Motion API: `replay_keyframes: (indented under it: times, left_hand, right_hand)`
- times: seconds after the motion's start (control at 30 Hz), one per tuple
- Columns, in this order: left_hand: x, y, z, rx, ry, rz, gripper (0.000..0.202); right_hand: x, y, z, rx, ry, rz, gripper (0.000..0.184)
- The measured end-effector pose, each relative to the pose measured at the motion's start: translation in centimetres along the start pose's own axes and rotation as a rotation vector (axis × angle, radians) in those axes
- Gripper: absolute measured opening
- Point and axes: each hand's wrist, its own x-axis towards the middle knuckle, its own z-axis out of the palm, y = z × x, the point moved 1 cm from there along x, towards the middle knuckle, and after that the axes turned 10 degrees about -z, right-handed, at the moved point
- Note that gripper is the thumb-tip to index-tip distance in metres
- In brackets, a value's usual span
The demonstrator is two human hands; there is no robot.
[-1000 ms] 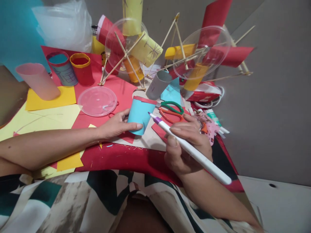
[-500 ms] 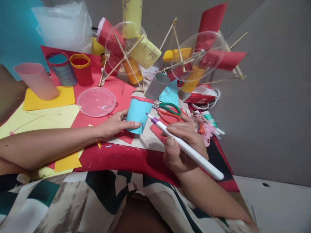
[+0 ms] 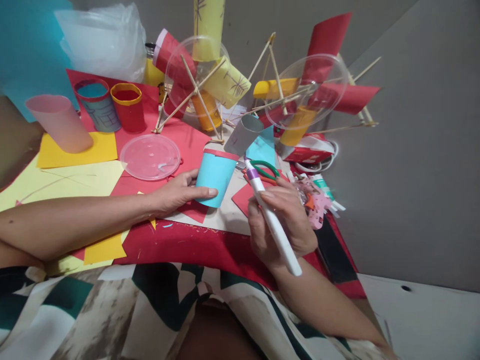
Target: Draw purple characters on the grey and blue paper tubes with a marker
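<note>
My left hand is closed around the lower left side of a light blue paper cup with a red band along its top edge. Its thumb lies across the cup's front, which looks plain. Between the fingers and thumb of my right hand is a white marker with a purple collar. The marker's tip points up and away, to the right of the cup and apart from it. Just behind that tip lie scissors with green and orange handles, partly hidden by the marker and hand.
A grey paper tube leans behind the cup. Two stick-and-plastic-disc wheels with paper cups, one on the left and one on the right, stand at the back. A clear lid, a pink cup and a phone lie around.
The marker's tip has moved from close to the blue cup's right side to farther right, and the marker now stands steeper. My left hand and the cup have barely moved.
</note>
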Motion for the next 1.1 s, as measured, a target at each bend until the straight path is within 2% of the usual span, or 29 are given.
replay_keyframes:
  times: [0.2,0.47,0.73,0.93,1.1]
  left_hand:
    - [-0.01,0.11,0.09,0.01,0.002,0.014,0.06]
    - [-0.11,0.21,0.13,0.007,-0.008,-0.003,0.061]
    - [0.05,0.12,0.02,0.007,-0.019,0.008,0.058]
    - [0.02,0.09,-0.06,0.012,-0.015,0.006,0.06]
    - [-0.01,0.12,0.0,0.0,-0.023,0.007,0.059]
  right_hand:
    - [0.15,-0.18,-0.47,0.022,-0.062,0.013,0.037]
    - [0.03,-0.4,-0.83,0.07,-0.085,0.069,0.027]
    - [0.06,-0.35,-0.92,0.034,-0.107,0.03,0.032]
    - [0.33,-0.3,-0.82,0.009,-0.13,0.004,0.022]
    - [0.41,-0.42,-0.86,-0.001,-0.152,0.02,0.024]
